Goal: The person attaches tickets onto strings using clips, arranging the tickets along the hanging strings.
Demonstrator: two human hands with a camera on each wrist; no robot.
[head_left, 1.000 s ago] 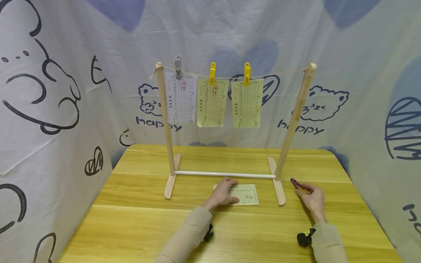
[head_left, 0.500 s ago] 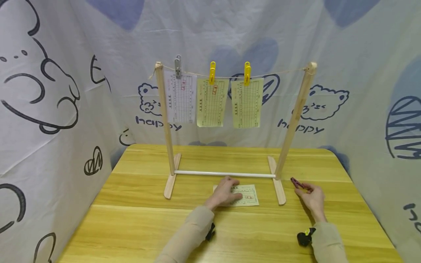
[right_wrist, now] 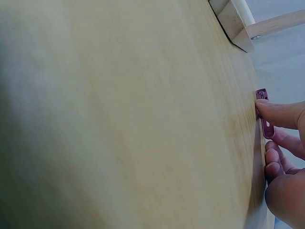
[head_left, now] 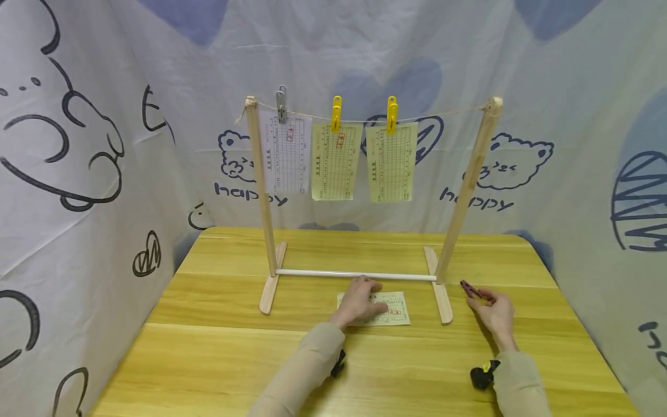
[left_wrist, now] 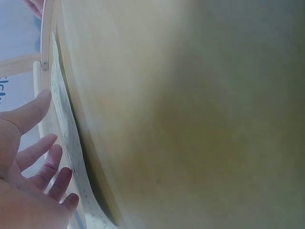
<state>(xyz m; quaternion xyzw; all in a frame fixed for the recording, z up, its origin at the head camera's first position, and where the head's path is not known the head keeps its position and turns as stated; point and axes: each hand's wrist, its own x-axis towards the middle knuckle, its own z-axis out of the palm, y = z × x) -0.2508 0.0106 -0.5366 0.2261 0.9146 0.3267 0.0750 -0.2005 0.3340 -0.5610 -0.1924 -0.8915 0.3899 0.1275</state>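
A pale yellow printed paper slip (head_left: 398,302) lies on the table in front of the rack. Over its left part is my left hand (head_left: 358,303), thumb and fingers spread apart. The left wrist view has these fingertips close along the face of the slip (left_wrist: 68,126), whose near end curls up. To the right of the rack, my right hand (head_left: 495,315) pinches a dark red clothespin (head_left: 469,288) between thumb and fingers. In the right wrist view the clothespin (right_wrist: 268,130) sits low beside the table surface, partly covered by the thumb.
A wooden rack (head_left: 462,197) with a white crossbar (head_left: 354,274) holds a string. From it hang a white slip (head_left: 288,159) under a grey clip (head_left: 282,105) and two yellow slips (head_left: 392,165) under yellow clips (head_left: 392,116). Patterned cloth (head_left: 333,35) surrounds the table (head_left: 219,359).
My left hand has shifted slightly to the right and away from me across the slip, its thumb now farther over it. The right hand keeps its place with the clothespin.
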